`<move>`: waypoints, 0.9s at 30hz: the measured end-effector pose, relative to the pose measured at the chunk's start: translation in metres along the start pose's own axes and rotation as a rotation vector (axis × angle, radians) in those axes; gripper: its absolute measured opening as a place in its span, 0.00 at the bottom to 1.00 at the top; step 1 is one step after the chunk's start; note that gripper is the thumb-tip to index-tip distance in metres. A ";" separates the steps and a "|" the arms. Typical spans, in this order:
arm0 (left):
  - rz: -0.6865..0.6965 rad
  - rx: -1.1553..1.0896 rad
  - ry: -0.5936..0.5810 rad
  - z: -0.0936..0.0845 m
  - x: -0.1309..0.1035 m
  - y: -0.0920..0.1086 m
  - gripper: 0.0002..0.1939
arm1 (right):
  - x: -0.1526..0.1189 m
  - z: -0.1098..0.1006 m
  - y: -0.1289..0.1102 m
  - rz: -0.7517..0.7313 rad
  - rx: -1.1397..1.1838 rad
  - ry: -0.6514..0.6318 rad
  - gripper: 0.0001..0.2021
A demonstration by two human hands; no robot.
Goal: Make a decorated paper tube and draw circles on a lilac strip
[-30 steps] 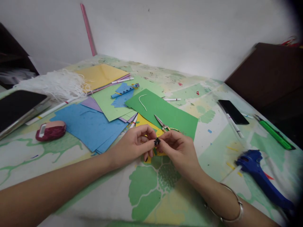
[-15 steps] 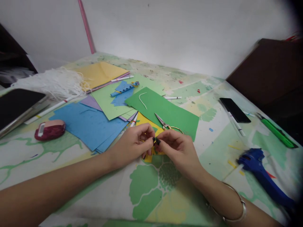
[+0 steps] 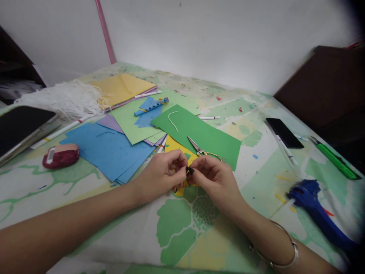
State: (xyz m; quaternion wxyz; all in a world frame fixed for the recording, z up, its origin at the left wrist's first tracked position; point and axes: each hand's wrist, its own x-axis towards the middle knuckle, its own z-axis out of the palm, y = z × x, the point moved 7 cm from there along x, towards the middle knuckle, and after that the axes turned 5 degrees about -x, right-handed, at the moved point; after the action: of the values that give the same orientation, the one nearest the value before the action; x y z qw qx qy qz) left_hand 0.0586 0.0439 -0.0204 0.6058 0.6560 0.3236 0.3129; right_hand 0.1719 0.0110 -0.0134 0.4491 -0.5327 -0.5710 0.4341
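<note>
My left hand (image 3: 168, 173) and my right hand (image 3: 213, 176) meet above yellow paper (image 3: 174, 144) near the middle of the table. Both hands are closed in a pinch, their fingertips touching or nearly so. A tiny yellow bit shows between them, too small to name. Just beyond my right hand lie scissors (image 3: 196, 146) with gold handles, on a green sheet (image 3: 211, 131). A white string (image 3: 171, 122) rests in a curve on that sheet. Behind it, a rolled blue paper piece (image 3: 151, 107) with dark dots sits on light green paper (image 3: 125, 127).
Blue sheets (image 3: 105, 152), a dark red object (image 3: 61, 156) and white strings (image 3: 62, 99) are on the left, near a dark device (image 3: 24, 127). To the right lie a black phone (image 3: 283, 133), a green cutter (image 3: 336, 160) and a blue glue gun (image 3: 313, 207).
The view has shifted very slightly. My hands remain pinched together at the same place, with only a small movement of the fingertips.
</note>
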 end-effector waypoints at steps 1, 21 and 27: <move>0.000 -0.002 0.000 0.000 0.000 0.000 0.03 | 0.000 0.000 0.000 -0.002 -0.013 0.001 0.00; -0.024 -0.028 0.038 0.002 -0.002 0.003 0.04 | -0.008 0.000 -0.016 -0.229 -0.464 0.133 0.02; -0.028 -0.023 0.036 0.003 -0.001 0.005 0.04 | -0.008 -0.001 -0.017 -0.223 -0.487 0.158 0.03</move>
State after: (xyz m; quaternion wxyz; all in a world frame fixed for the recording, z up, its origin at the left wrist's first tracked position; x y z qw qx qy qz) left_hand 0.0607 0.0416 -0.0159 0.6118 0.6387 0.3399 0.3198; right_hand 0.1698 0.0019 0.0032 0.3962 -0.5909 -0.6769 0.1889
